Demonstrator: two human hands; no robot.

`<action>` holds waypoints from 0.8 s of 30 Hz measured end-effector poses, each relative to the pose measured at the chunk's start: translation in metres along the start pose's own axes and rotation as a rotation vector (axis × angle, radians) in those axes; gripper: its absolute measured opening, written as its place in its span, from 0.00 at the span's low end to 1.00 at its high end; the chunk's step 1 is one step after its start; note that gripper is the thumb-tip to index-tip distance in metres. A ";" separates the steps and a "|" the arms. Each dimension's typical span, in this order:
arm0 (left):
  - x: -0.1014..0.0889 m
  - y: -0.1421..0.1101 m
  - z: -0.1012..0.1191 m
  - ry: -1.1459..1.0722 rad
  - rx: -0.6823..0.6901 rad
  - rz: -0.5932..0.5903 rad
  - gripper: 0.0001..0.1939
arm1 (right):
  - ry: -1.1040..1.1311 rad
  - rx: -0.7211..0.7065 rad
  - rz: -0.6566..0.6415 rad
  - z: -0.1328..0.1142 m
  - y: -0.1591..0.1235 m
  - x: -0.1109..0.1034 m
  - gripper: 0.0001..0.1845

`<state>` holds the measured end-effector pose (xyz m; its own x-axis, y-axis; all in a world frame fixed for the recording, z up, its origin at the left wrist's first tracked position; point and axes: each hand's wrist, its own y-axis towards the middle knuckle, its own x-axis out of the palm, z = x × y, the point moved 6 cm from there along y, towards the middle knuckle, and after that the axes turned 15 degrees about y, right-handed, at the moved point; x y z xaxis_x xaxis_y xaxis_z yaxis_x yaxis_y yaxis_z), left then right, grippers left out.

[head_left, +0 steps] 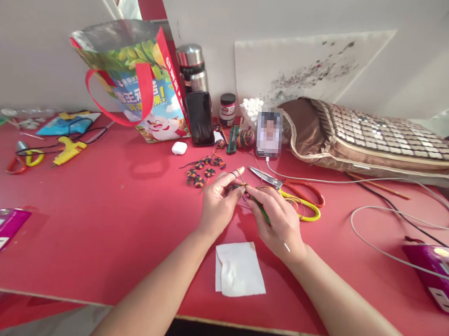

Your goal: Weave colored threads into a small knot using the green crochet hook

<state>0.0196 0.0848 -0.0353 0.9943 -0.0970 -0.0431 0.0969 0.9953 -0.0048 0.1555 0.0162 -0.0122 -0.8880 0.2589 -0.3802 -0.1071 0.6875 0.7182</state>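
Note:
Above the middle of the table, my left hand [221, 195] pinches a small piece of dark multicoloured crochet, mostly hidden by the fingers. Yarn runs over its raised index finger. My right hand [278, 216] grips a crochet hook [262, 211] with a green handle, its silver end sticking out below the palm; the hook's tip meets the work between both hands. Several small crocheted pieces [198, 181] in black, orange and green lie just beyond my left hand. Scissors [266, 177] with red and yellow handles lie partly behind my right hand. A multicoloured yarn ball [245, 138] sits farther back.
Folded white paper [241, 271] lies near the front edge. Behind are a propped phone [269, 135], a black phone [200, 119], a green cutter [232, 139], a shopping bag [138, 88] and a cushion [384, 136]. A white cable [321, 180] crosses the right side; a glue gun [69, 151] lies left.

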 end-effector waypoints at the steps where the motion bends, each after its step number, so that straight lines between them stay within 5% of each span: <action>1: -0.001 0.001 0.001 0.038 0.030 -0.005 0.18 | 0.036 0.030 0.010 0.001 0.000 -0.002 0.18; 15: -0.010 0.012 0.005 0.344 0.209 -0.113 0.17 | 0.281 0.289 0.069 0.009 0.007 -0.022 0.10; 20: -0.009 0.011 0.013 0.437 0.326 -0.229 0.17 | 0.487 0.539 0.101 0.023 0.008 -0.030 0.07; 24: -0.007 0.011 0.011 0.362 0.295 -0.323 0.15 | 0.694 0.789 0.129 0.039 0.004 -0.033 0.06</action>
<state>0.0145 0.0962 -0.0239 0.8392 -0.3388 -0.4254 0.4532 0.8681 0.2027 0.2017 0.0375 -0.0197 -0.9596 0.0883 0.2673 0.1062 0.9929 0.0531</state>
